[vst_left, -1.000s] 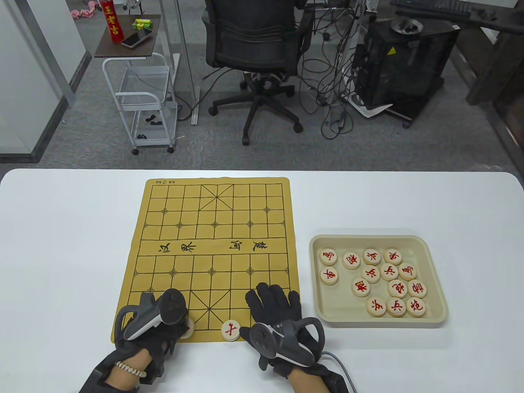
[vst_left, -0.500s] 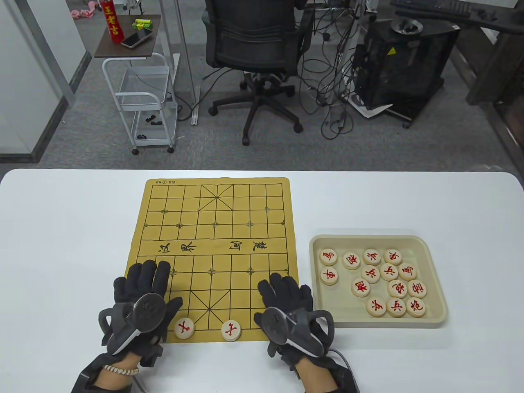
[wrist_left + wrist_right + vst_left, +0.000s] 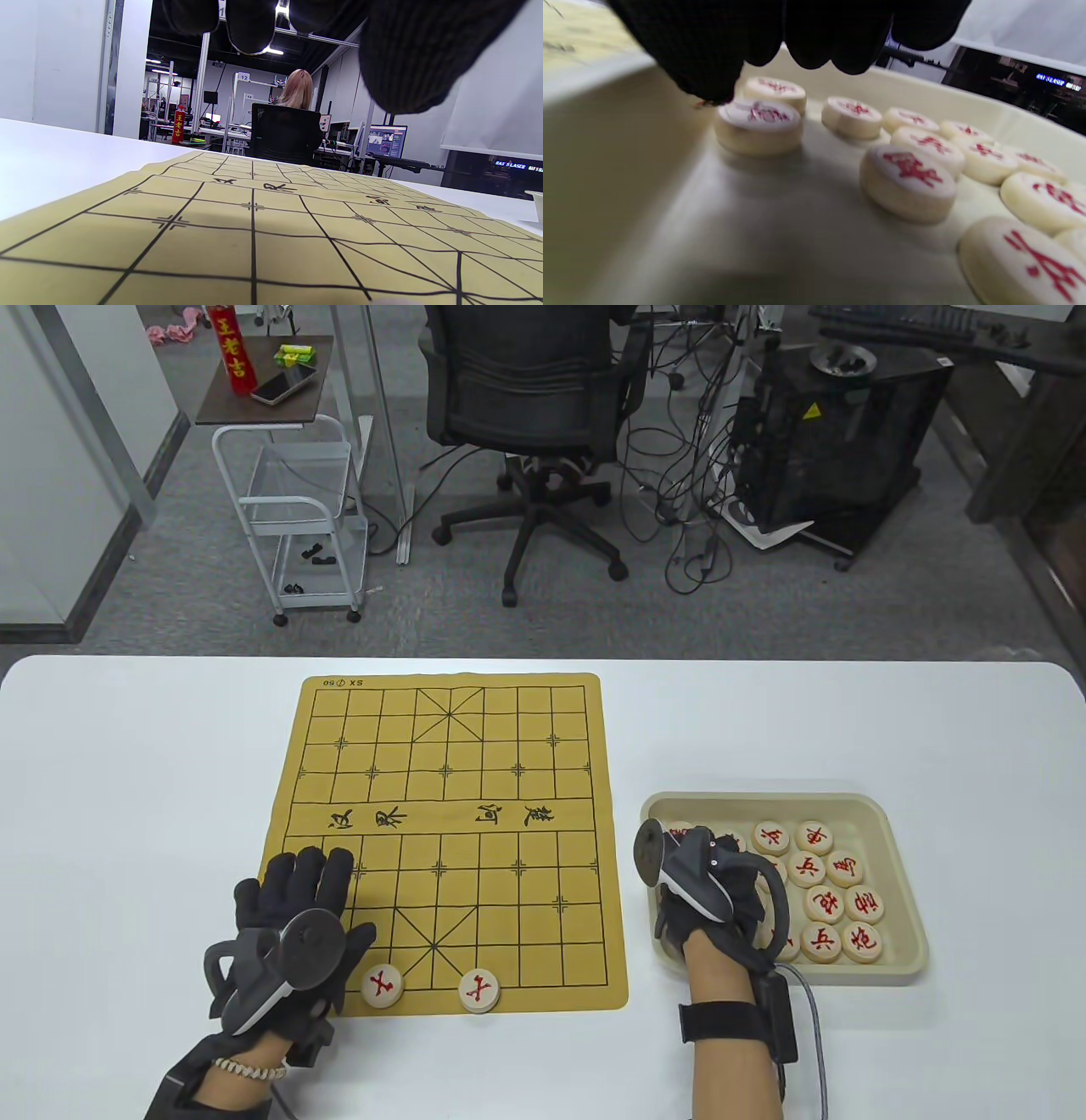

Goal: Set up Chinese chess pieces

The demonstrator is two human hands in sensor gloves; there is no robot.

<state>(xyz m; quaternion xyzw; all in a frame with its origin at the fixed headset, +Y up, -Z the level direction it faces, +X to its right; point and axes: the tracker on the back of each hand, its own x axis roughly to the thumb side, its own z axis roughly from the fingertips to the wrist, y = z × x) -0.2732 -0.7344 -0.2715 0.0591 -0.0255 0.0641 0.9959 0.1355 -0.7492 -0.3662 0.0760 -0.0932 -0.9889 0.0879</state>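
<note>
The yellow board mat (image 3: 475,814) lies mid-table. Two round pieces with red characters stand on its near row, one left (image 3: 382,986) and one right (image 3: 479,991). My left hand (image 3: 297,886) rests flat, fingers spread, on the board's near-left corner beside the left piece and holds nothing. In the left wrist view its fingertips (image 3: 250,25) hang above the board (image 3: 271,220). My right hand (image 3: 730,878) is over the left part of the tray (image 3: 899,971). In the right wrist view its fingertips (image 3: 708,72) hover just above a piece (image 3: 759,127), with nothing held.
Several more red-character pieces (image 3: 836,899) lie loose in the tray (image 3: 606,148), some hidden under my right hand. White table (image 3: 127,814) lies to the left and beyond the board. An office chair (image 3: 526,398) and a cart (image 3: 297,517) stand behind the table.
My left hand let go of the left piece on the near row and spread flat on the board. My right hand moved from the board's near-right corner into the tray.
</note>
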